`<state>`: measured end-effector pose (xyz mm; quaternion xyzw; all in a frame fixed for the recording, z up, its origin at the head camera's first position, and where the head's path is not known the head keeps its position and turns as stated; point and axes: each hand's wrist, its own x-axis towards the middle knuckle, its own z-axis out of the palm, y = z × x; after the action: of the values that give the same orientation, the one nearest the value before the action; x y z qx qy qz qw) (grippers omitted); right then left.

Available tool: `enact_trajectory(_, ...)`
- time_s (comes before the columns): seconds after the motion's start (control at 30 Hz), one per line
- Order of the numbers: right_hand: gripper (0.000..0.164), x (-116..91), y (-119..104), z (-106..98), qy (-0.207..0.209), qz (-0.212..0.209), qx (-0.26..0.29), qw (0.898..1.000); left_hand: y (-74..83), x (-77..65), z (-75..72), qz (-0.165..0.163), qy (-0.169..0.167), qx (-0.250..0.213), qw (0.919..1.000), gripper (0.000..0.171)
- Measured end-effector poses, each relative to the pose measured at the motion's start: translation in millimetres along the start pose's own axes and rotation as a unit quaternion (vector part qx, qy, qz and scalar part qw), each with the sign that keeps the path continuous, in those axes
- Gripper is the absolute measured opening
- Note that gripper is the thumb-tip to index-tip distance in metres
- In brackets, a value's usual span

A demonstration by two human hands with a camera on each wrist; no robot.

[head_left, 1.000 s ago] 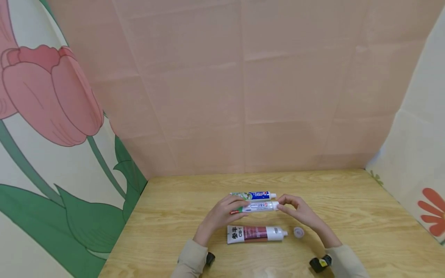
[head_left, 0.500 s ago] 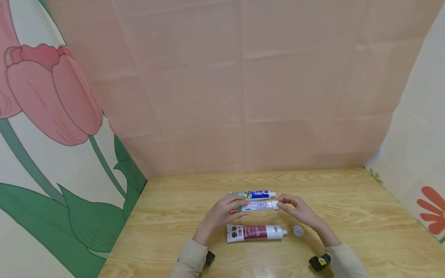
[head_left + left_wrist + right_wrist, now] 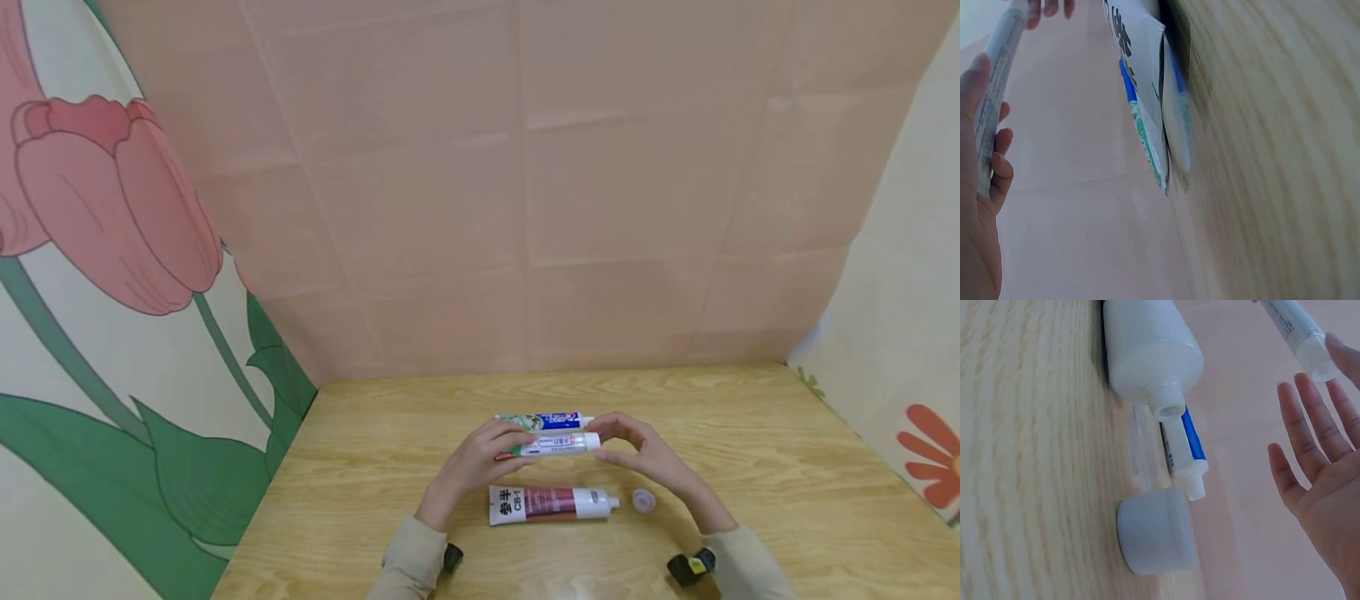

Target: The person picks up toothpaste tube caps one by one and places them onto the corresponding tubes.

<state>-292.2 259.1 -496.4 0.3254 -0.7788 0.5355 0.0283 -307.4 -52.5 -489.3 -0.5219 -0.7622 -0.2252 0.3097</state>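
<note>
In the head view my left hand (image 3: 480, 454) grips a white toothpaste tube (image 3: 558, 444) with a green and red tail, held sideways above the table, its white cap (image 3: 592, 442) pointing right. Around that cap my right hand (image 3: 648, 450) has its thumb and index finger spread. The right wrist view shows the cap (image 3: 1316, 357) beside the thumb tip, and the other fingers (image 3: 1297, 422) extended. A larger white and maroon toothpaste tube (image 3: 551, 504) lies nearer me with its nozzle (image 3: 1165, 403) bare. A loose white cap (image 3: 643, 500) stands to its right.
Behind the held tube lies a blue and green toothpaste tube (image 3: 551, 421), its nozzle (image 3: 1195, 487) bare as well. All rest on a wood-grain table (image 3: 360, 467). A pinkish sheet (image 3: 525, 208) hangs at the table's back edge, with flowered panels on both sides.
My right thumb and index finger, earlier pinching the held tube's cap, have spread apart around it. My left hand and the tube have stayed nearly still.
</note>
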Motion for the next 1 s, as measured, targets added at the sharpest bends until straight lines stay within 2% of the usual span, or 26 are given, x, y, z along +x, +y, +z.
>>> enact_trajectory(0.2, 0.036, 0.5, -2.9, -0.3, 0.000, -0.011, 0.010, 1.000, 0.5, -0.5, -0.6, -0.004, -0.002, 0.007, 1.0000, 0.043)
enact_trajectory(0.7, 0.030, 0.3, -6.5, 0.6, 0.005, -0.005, -0.005, 1.000, -2.1, 0.1, 1.9, 0.015, 0.007, 0.000, 0.9999, 0.043)
enact_trajectory(1.0, 0.028, 0.2, -8.9, 0.6, 0.007, 0.006, -0.003, 1.000, -1.1, 1.7, 1.2, 0.016, 0.008, -0.004, 0.9998, 0.042)
